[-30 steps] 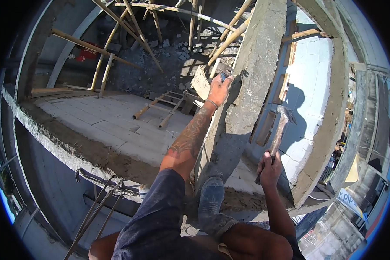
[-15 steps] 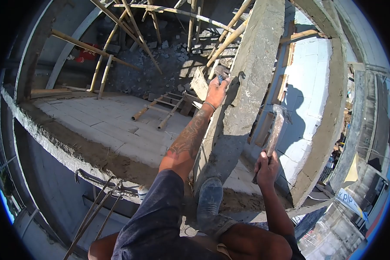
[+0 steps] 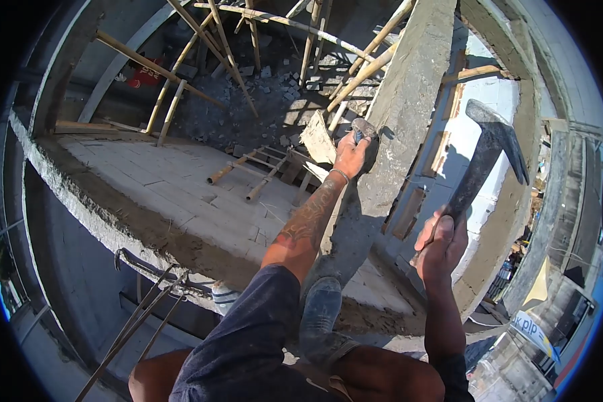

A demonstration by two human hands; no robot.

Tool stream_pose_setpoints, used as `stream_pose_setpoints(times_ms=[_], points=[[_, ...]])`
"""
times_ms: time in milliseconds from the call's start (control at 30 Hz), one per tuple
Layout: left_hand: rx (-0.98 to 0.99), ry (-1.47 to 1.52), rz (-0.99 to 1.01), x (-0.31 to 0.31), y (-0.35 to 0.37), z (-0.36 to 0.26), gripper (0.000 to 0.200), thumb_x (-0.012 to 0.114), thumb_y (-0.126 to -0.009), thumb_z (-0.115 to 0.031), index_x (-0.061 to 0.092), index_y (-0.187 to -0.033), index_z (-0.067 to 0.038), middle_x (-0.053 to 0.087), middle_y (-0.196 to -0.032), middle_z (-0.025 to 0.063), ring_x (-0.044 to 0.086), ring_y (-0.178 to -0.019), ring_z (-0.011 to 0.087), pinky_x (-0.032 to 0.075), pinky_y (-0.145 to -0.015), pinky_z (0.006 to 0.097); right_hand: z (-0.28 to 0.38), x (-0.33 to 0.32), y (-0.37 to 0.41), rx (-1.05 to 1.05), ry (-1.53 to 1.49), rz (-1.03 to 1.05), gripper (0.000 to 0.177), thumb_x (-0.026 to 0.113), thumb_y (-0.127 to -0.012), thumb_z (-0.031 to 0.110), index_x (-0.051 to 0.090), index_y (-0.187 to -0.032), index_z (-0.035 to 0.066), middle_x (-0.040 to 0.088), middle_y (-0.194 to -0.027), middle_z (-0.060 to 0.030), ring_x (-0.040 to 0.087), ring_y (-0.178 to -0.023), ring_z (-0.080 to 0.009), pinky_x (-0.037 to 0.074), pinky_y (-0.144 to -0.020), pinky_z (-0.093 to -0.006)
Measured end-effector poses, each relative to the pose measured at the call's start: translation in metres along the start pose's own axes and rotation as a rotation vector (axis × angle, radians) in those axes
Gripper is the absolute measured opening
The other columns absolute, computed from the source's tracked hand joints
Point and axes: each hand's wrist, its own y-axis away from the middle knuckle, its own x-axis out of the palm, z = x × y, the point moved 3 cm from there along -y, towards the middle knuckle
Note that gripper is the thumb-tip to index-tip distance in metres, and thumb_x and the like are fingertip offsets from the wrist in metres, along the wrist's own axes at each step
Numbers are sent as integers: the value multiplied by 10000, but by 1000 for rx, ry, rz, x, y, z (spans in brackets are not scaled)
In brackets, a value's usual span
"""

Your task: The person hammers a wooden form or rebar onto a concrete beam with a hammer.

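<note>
Closest to the camera, a dusty dark boot (image 3: 321,308) is planted on the rough grey concrete beam (image 3: 412,87). The right hand (image 3: 442,242) is clenched round the handle of a dark steel claw hammer (image 3: 479,167), head up in the air. Further out, the left hand (image 3: 350,156) grips a short metal chisel (image 3: 364,127) pressed against that beam. Way below are a bamboo ladder (image 3: 261,167) and grey rubble (image 3: 275,87).
</note>
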Motion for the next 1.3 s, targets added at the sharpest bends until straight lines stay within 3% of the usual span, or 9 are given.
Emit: stream_pose_setpoints(times_ms=[100, 200, 267, 400, 467, 600, 800, 1133, 1300], points=[[9, -18, 4, -3, 5, -5, 251, 518, -770, -193, 550, -910, 13, 586, -853, 191, 549, -825, 340, 412, -756, 357, 5, 9, -4, -203, -130, 63, 369, 374, -897, 339, 440, -894, -24, 429, -483, -37, 410, -384, -93, 295, -373, -235], [78, 6, 11, 4, 10, -3, 241, 512, -769, -179, 552, -910, 13, 588, -857, 186, 555, -816, 325, 416, -754, 348, -42, 31, -23, -130, 772, 371, 365, 378, -910, 313, 463, -913, -41, 446, -487, -67, 469, -411, -158, 366, -400, -308], [56, -18, -1, 0, 4, 3, 237, 508, -772, -169, 551, -914, 16, 589, -877, 185, 555, -826, 321, 418, -761, 343, -34, 25, -15, 367, 380, 269, 366, 396, -906, 331, 468, -867, -26, 439, -480, -57, 473, -429, -137, 360, -398, -290], [85, 17, 45, 5, 5, 3, 233, 504, -773, -160, 552, -916, 18, 595, -866, 190, 561, -812, 328, 427, -748, 341, 45, 10, -26, -96, -25, 1, 398, 413, -881, 436, 403, -722, 71, 349, -506, 19, 346, -408, -72, 309, -391, -190], [94, -6, 27, 3, 8, 7, 230, 502, -775, -160, 552, -914, 17, 595, -854, 189, 562, -804, 327, 427, -743, 343, 39, 12, -17, -240, -206, 33, 360, 436, -885, 348, 467, -809, -3, 462, -519, -64, 465, -422, -161, 326, -400, -276], [104, 23, -16, 3, 1, 21, 237, 509, -777, -162, 551, -935, 9, 591, -841, 180, 564, -808, 302, 426, -747, 344, -58, 30, -19, 16, 682, 344, 315, 452, -867, 256, 470, -831, -56, 531, -622, -243, 511, -622, -462, 413, -540, -436], [69, 4, -28, -8, -7, 9, 214, 495, -807, -192, 550, -881, 2, 583, -786, 126, 535, -729, 240, 419, -713, 328, 4, -7, -17, 78, 26, -62, 364, 422, -891, 365, 453, -774, 22, 387, -503, -6, 401, -426, -60, 318, -374, -222], [-167, 470, -211, -84, -35, 61, 317, 470, -833, -216, 435, -580, -28, 465, -531, 55, 469, -490, 175, 419, -531, 332, -47, -39, 21, 280, -23, -78, 383, 387, -902, 370, 405, -702, 44, 368, -502, -7, 372, -382, -81, 317, -338, -210], [-386, 614, -773, -197, 48, 134, 236, 477, -857, -215, 392, -673, -93, 339, -565, -17, 365, -508, 118, 347, -489, 291, -65, -65, 26, 235, -105, -164, 354, 388, -902, 357, 389, -712, 58, 373, -492, -13, 361, -360, -81, 314, -338, -209]])
